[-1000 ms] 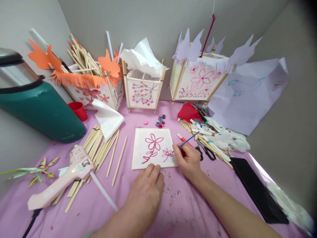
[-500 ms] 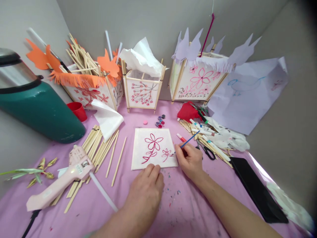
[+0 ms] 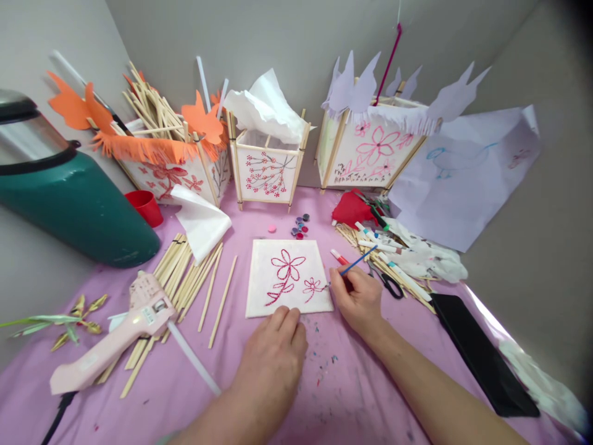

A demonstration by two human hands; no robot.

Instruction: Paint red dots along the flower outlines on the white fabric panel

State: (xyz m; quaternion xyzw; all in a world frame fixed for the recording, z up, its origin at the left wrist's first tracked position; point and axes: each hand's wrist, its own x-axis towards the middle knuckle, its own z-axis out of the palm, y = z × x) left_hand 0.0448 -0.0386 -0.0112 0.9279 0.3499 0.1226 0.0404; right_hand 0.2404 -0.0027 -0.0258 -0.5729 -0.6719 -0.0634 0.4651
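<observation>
A white square panel [image 3: 262, 266] lies on the purple cloth in front of me, with two dark-pink flowers painted on it. My right hand [image 3: 356, 300] pinches a thin blue paintbrush [image 3: 359, 261] at the panel's right edge. Its handle slants up to the right, and its tip is close to the smaller flower's stem. My left hand [image 3: 273, 352] lies palm down with its fingertips on the panel's near edge. Just beyond the panel sit several small paint pots [image 3: 300, 228] and a pink disc [image 3: 272, 228].
A pink glue gun [image 3: 115, 334] rests over wooden sticks [image 3: 185, 278] at left, near a green bottle [image 3: 78, 204]. Three decorated stick-framed boxes line the back, including the middle one [image 3: 266, 173]. Scissors [image 3: 391, 284], markers and a black phone-like slab [image 3: 482, 352] lie at right.
My right hand and the paintbrush have shifted slightly to the right, toward the panel's edge. The left hand and the panel have stayed in place.
</observation>
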